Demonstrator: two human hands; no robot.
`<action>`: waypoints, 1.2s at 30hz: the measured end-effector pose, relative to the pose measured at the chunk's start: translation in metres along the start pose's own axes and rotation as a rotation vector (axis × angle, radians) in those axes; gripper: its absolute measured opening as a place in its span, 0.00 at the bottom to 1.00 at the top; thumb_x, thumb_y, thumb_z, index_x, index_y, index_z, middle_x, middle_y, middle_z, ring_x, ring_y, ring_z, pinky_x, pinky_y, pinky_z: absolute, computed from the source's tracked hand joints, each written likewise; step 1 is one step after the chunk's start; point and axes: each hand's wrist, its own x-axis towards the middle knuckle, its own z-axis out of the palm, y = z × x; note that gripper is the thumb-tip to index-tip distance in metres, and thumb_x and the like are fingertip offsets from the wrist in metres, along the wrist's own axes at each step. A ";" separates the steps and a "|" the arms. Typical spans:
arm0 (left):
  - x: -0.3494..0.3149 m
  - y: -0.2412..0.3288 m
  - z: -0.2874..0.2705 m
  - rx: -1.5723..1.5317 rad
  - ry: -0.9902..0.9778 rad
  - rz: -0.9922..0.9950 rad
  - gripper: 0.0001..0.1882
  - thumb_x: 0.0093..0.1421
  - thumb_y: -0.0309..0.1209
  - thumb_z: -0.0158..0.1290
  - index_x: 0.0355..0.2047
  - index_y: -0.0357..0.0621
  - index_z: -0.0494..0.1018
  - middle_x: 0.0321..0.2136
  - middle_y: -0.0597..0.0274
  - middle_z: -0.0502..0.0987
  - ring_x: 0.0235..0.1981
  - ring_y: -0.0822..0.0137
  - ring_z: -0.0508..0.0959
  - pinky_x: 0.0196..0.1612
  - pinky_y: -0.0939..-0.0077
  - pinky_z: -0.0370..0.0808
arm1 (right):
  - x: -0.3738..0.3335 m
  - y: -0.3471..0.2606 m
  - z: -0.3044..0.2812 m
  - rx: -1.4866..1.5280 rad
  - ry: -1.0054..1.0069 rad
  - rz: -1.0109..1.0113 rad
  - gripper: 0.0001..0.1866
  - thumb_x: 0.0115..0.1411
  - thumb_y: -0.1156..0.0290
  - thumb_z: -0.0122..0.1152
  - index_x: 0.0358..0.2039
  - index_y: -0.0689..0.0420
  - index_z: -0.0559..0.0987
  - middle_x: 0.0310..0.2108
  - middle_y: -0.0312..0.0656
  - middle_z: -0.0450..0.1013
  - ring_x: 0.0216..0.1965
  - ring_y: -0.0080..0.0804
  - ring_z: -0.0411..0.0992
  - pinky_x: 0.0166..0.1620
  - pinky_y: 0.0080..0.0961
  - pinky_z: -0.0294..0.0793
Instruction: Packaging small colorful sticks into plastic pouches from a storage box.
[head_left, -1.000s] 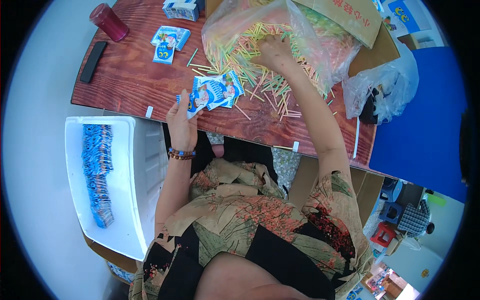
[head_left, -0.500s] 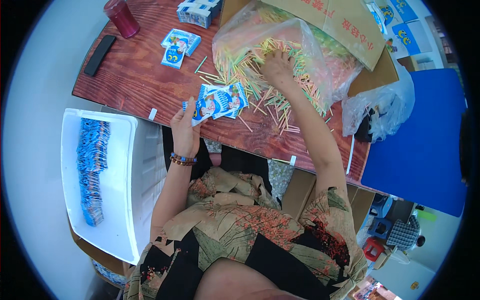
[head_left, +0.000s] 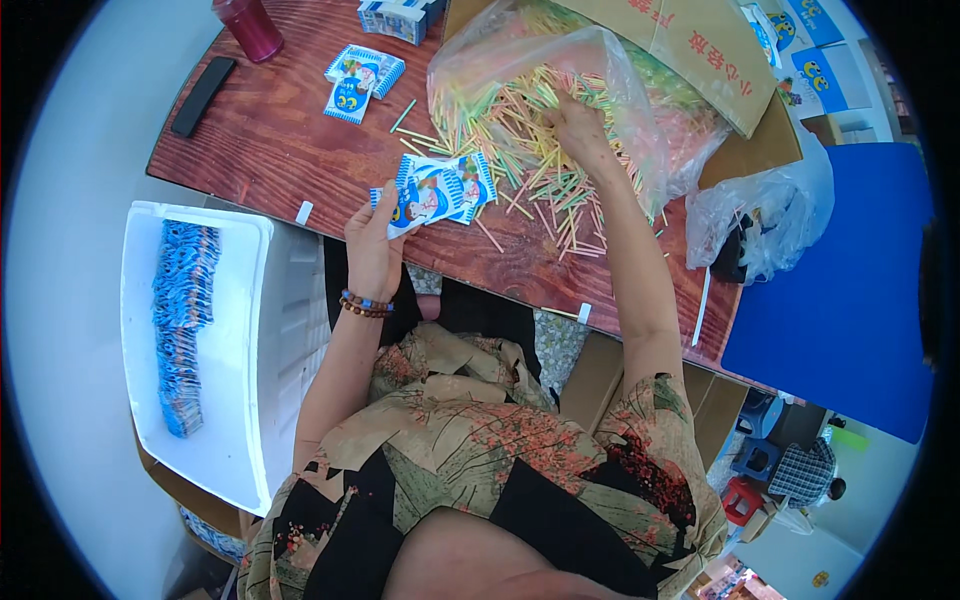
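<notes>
My left hand [head_left: 372, 240] is closed on a small blue-and-white packet [head_left: 414, 208], thumb on top, at the table's front edge. Beside and partly under it, another such packet [head_left: 476, 187] lies on the table. My right hand [head_left: 580, 132] is over a heap of thin pastel sticks [head_left: 500, 125], its thumb and fingers pinched together at the sticks; how many are between them is hidden. The sticks, in pink, yellow and green, spill from a clear plastic bag [head_left: 625, 75] onto the table around my right forearm.
Two more packets [head_left: 347, 98], a dark phone-like bar [head_left: 203, 97], a red-lidded jar [head_left: 250, 32] and a boxed stack [head_left: 400, 20] stand farther left. An open cardboard box [head_left: 760, 150] holds the bag. A white foam bin [head_left: 262, 380] with rows of packets stands left of the table [head_left: 290, 150].
My right hand has drawn back slightly to the right in the stick heap, and its fingers have come together from a spread. My left hand still holds the packet.
</notes>
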 end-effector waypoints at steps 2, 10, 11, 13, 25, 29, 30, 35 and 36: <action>-0.001 0.002 -0.002 -0.001 0.011 -0.006 0.09 0.63 0.32 0.52 0.37 0.39 0.76 0.34 0.64 0.80 0.31 0.74 0.79 0.32 0.78 0.76 | 0.001 -0.007 -0.002 0.024 -0.069 0.027 0.26 0.60 0.66 0.49 0.58 0.61 0.63 0.33 0.49 0.77 0.44 0.47 0.73 0.57 0.39 0.57; -0.002 0.001 0.008 -0.019 0.004 0.000 0.08 0.62 0.33 0.53 0.36 0.43 0.77 0.31 0.64 0.80 0.29 0.73 0.79 0.28 0.79 0.75 | 0.005 0.026 0.020 0.559 0.252 -0.034 0.21 0.64 0.65 0.49 0.54 0.63 0.68 0.42 0.43 0.75 0.45 0.36 0.72 0.52 0.32 0.65; -0.002 0.001 0.007 -0.019 0.008 0.000 0.08 0.62 0.33 0.53 0.36 0.43 0.77 0.31 0.64 0.80 0.29 0.73 0.79 0.28 0.79 0.75 | 0.003 0.022 0.015 0.803 0.164 -0.042 0.19 0.64 0.67 0.49 0.52 0.64 0.69 0.42 0.41 0.75 0.44 0.32 0.71 0.50 0.29 0.67; -0.002 0.002 0.008 -0.026 0.031 0.002 0.08 0.62 0.33 0.53 0.36 0.44 0.77 0.31 0.64 0.80 0.29 0.73 0.79 0.29 0.79 0.75 | -0.003 0.012 0.007 0.857 0.129 0.001 0.17 0.64 0.68 0.49 0.51 0.64 0.70 0.40 0.41 0.74 0.41 0.28 0.71 0.48 0.26 0.67; 0.010 0.000 0.046 0.006 -0.128 -0.016 0.10 0.64 0.34 0.50 0.39 0.41 0.74 0.37 0.61 0.78 0.39 0.71 0.78 0.39 0.73 0.76 | -0.027 -0.028 0.007 2.066 -0.083 0.294 0.09 0.65 0.73 0.48 0.42 0.65 0.70 0.27 0.37 0.67 0.28 0.28 0.68 0.55 0.48 0.70; 0.031 0.007 0.080 -0.040 -0.224 -0.008 0.10 0.64 0.31 0.49 0.41 0.37 0.72 0.37 0.61 0.77 0.37 0.71 0.78 0.42 0.69 0.77 | -0.036 -0.026 0.006 2.194 -0.259 0.110 0.08 0.65 0.71 0.48 0.40 0.63 0.69 0.31 0.39 0.68 0.35 0.31 0.69 0.51 0.41 0.71; 0.040 0.002 0.081 -0.056 -0.236 -0.021 0.11 0.65 0.32 0.48 0.41 0.38 0.72 0.38 0.61 0.77 0.40 0.69 0.78 0.45 0.66 0.75 | -0.038 -0.027 0.006 2.169 -0.288 0.109 0.08 0.65 0.70 0.48 0.39 0.63 0.69 0.33 0.40 0.68 0.37 0.33 0.70 0.49 0.39 0.72; 0.054 -0.028 0.087 -0.321 -0.238 -0.204 0.14 0.65 0.34 0.48 0.47 0.39 0.69 0.44 0.59 0.75 0.46 0.65 0.75 0.52 0.62 0.71 | -0.046 -0.057 0.002 1.806 0.056 0.051 0.12 0.66 0.67 0.47 0.41 0.64 0.71 0.35 0.44 0.72 0.42 0.34 0.70 0.49 0.35 0.69; 0.054 -0.035 0.089 -0.379 -0.249 -0.258 0.15 0.65 0.35 0.47 0.48 0.39 0.67 0.46 0.58 0.74 0.48 0.64 0.74 0.54 0.60 0.70 | -0.046 -0.059 0.010 1.775 0.135 0.057 0.14 0.66 0.67 0.46 0.41 0.65 0.72 0.35 0.44 0.73 0.42 0.31 0.70 0.49 0.31 0.67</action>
